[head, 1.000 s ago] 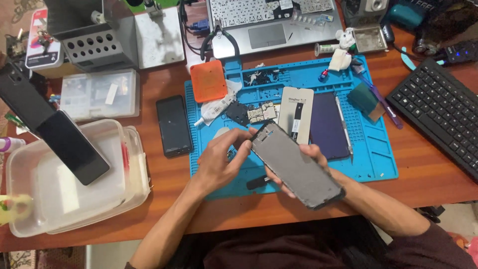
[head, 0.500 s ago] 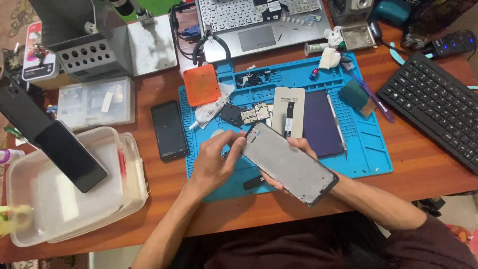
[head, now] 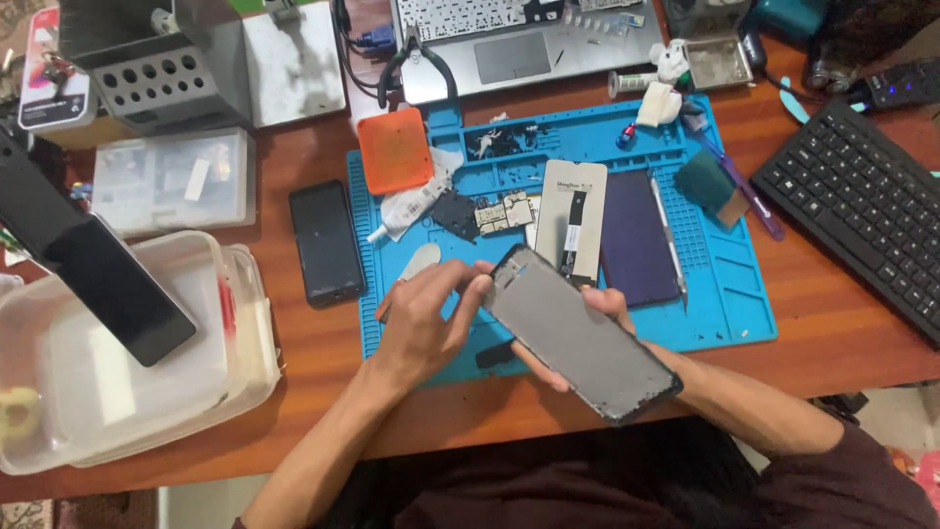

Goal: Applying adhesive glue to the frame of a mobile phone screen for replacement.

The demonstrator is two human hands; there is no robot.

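Note:
A grey phone frame [head: 578, 335] with a black rim lies tilted in my right hand [head: 617, 306], which holds it from beneath over the front edge of the blue work mat [head: 729, 294]. The fingers of my left hand [head: 426, 318] touch the frame's upper left corner. On the mat behind it lie a white flat panel [head: 571, 217], a dark purple panel [head: 636, 238], a small circuit board [head: 504, 212] and a black part [head: 454, 213].
A black phone [head: 326, 242] lies left of the mat. An orange square pad [head: 395, 150], a laptop [head: 519, 39], a black keyboard [head: 862, 211], a clear plastic tub [head: 127, 392], a clear box [head: 176, 181] and a grey tool stand [head: 157, 64] surround the work area.
The view has shifted slightly. My hands and the phone frame stay at the mat's front edge; my left fingers have closed in on the frame's upper left corner.

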